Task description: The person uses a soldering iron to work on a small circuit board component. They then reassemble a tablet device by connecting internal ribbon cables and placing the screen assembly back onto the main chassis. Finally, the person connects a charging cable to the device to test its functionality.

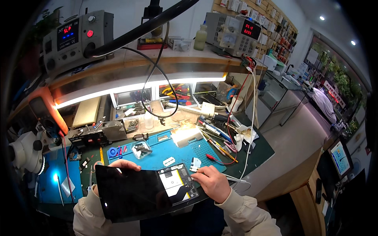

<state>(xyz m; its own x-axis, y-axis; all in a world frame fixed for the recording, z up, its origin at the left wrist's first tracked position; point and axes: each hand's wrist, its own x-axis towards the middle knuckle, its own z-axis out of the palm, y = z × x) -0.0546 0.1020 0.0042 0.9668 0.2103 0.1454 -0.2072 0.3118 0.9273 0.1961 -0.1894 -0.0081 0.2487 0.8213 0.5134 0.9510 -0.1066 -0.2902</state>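
Note:
A tablet with its black screen panel (132, 190) shifted to the left lies tilted near my lap. On its right side the panel leaves the inside bare, with a white battery (172, 183) and dark boards showing. My left hand (125, 164) grips the tablet at its far left edge, fingers on top and the rest hidden behind the panel. At the open right end, my right hand (212, 181) has thumb and forefinger pinched together by the frame's edge; whatever is between them is too small to make out. White cables (238, 179) run out beside that hand.
Beyond the tablet is a blue work mat (157, 157) with a clear parts dish (141, 149). Pens and screwdrivers (220, 137) crowd the right side, with a red clip lead (212, 158). A microscope (27, 155) stands left; a power supply (232, 33) sits on the shelf.

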